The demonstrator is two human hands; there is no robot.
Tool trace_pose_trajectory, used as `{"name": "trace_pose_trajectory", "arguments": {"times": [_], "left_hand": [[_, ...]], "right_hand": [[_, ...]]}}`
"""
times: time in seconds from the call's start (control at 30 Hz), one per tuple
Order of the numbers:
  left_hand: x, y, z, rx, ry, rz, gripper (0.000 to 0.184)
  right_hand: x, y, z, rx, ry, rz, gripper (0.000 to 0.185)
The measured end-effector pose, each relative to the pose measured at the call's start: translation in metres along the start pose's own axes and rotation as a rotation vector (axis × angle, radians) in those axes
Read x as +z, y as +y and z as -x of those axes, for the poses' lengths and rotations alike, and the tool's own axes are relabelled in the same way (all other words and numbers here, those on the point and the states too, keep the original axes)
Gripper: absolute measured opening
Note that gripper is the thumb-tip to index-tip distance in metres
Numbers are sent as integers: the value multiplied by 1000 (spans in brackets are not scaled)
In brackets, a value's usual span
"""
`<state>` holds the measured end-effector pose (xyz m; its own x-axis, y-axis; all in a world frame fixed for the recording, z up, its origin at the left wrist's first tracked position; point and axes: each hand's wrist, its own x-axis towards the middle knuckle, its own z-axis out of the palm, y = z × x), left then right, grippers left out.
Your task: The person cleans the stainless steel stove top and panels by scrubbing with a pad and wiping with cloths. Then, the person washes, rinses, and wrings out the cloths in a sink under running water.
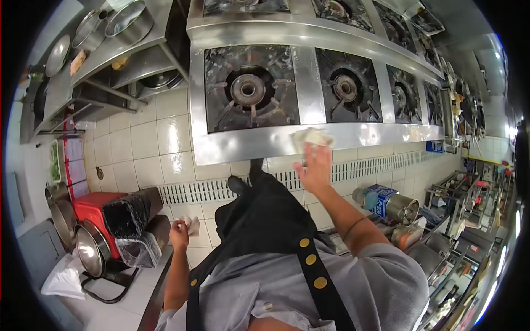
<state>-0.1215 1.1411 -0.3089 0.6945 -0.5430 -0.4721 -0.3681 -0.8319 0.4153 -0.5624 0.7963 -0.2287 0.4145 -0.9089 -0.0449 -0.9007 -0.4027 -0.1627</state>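
Clock positions are read with 12 at the top of the head view. The stove occupies the upper centre. Its steel front rail is the nearest edge; the rail's long axis runs from between 8 and 9 o'clock to between 2 and 3 o'clock. The left front burner lies between 10 and 11 o'clock from the right hand; the adjacent burner lies between 12 and 1 o'clock.

The right hand is the nearer of the two to the rail. The left hand is well apart, at 8 o'clock from the right.

The pale cloth rests on the rail at 12 o'clock from the right palm, its wider dimension roughly 9 to 3 o'clock. Right-hand grip: fingers extended and partly spread over the cloth's near portion, not closed around it. Pressure cannot be determined.

Left-hand grip: fingers curled, holding a smaller second cloth, which projects at 2 o'clock, clear of the stove.
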Motion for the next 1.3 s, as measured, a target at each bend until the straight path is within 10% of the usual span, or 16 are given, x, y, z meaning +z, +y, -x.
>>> {"name": "trace_pose_trajectory", "arguments": {"times": [0.33,0.47,0.57,0.8,0.9,1.1,1.3], "left_hand": [[-42,49,-55,88,-208,-157,21],[-62,128,-81,103,-178,-136,23],[-47,124,-104,61,-154,58,24],[-66,180,-71,48,-171,-48,21],[-67,126,-53,-28,-122,66,20],[-50,-3,0,-327,-130,211,21],[-59,-50,9,-306,-244,-138,24]], "right_hand": [[-6,72,-324,191,113,18,103],[-9,29,-383,502,44,-43,116],[-23,-49,-390,263,-101,32,117],[-66,-112,-426,-192,-313,-83,74],[-22,-9,-424,-513,173,-16,44],[-21,66,-416,168,246,-200,25],[32,-143,-455,-159,251,-413,18]]}}
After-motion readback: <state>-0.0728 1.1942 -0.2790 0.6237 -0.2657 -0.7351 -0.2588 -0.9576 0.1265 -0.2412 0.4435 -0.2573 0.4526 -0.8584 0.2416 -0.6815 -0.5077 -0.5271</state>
